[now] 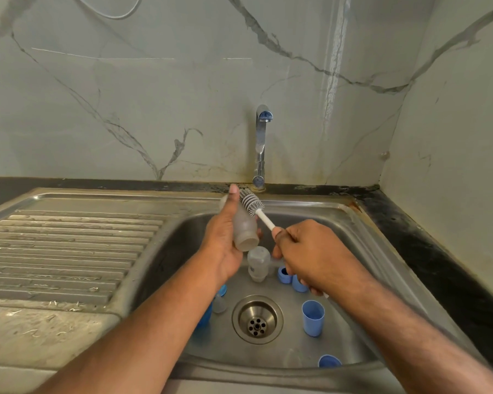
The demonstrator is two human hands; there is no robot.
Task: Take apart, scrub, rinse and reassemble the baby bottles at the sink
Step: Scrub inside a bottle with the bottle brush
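Steel sink [367,237], ribbed drainboard [69,251], veined marble wall [125,95], chrome tap [261,137].

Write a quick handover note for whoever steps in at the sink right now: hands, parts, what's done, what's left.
Left hand grips a clear bottle above the sink.
Right hand grips the brush, its bristles against the bottle's outside.
In the basin: a second bottle, blue caps and other small parts near the drain.
Done: bottles taken apart.
Left: finish scrubbing, rinse (no water runs from the tap), reassemble.
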